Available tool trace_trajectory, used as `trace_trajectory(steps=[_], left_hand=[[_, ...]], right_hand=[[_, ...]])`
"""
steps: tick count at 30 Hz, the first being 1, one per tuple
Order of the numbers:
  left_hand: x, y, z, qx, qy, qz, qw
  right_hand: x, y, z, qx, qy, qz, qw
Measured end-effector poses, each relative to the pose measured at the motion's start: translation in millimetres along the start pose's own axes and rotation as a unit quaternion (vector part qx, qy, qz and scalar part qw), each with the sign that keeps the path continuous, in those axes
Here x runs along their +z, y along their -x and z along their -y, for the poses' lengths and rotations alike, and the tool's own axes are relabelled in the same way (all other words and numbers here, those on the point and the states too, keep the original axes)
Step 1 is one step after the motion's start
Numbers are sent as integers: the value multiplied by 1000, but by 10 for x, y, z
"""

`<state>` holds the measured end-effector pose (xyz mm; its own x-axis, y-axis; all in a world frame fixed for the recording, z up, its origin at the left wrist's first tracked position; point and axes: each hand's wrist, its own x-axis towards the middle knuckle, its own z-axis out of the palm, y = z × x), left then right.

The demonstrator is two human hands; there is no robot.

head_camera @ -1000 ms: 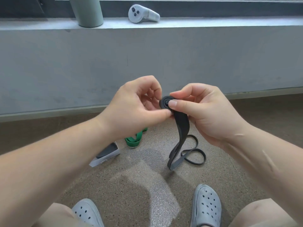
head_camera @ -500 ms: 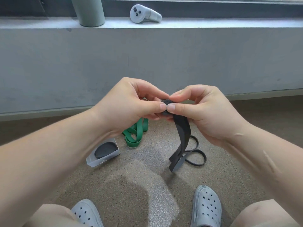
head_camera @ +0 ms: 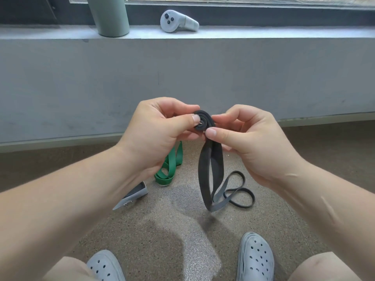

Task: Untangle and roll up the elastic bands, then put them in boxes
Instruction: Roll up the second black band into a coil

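A wide dark grey elastic band (head_camera: 211, 175) hangs in front of me, its top end wound into a small tight coil. My left hand (head_camera: 156, 134) pinches that coil between thumb and fingers. My right hand (head_camera: 247, 138) pinches the band just below the coil, thumb on top. The loose loop dangles down to the floor. A thin black band (head_camera: 239, 193) lies looped on the floor behind it. A green band (head_camera: 168, 167) lies on the floor below my left hand, partly hidden. A small grey box (head_camera: 134, 194) with a dark inside sits under my left forearm, mostly covered.
A low grey concrete wall (head_camera: 182, 78) runs across ahead, with a ledge holding a pale green bottle (head_camera: 109, 15) and a white handheld controller (head_camera: 176, 21). My two grey perforated clogs (head_camera: 255, 258) stand on the speckled brown floor at the bottom.
The coil has turned and grown a little between my fingers, its spiral face now showing. The hanging loop has opened wider. My left forearm has shifted and covers more of the grey box.
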<state>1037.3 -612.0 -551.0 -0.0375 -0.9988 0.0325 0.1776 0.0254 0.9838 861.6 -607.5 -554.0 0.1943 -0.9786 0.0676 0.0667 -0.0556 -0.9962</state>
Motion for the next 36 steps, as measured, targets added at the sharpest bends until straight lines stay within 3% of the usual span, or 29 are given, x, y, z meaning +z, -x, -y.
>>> trace_trajectory(steps=[5,10,17,22,27,36], left_hand=[[104,56,69,-19,65,-34,997],[101,84,139,-44,81,1,996],[-97,-39,29,-58,-78,102,990],[-85,-31,-10,-64,-96,138,984],[-23,-39,48,-49,-33,62,996],[76,7,77,-56,135,-21,989]], right_hand=[[64,-15,-73,-50,-16,-62,997],[51,3,-138,-66,5,-84,994],[-64,-46,-86,-12,47,-1,999],[-92,-60,-58,11,63,37,997],[-80,-84,-48,6,71,6,997],[45,-17,-20,19,-38,-20,999]])
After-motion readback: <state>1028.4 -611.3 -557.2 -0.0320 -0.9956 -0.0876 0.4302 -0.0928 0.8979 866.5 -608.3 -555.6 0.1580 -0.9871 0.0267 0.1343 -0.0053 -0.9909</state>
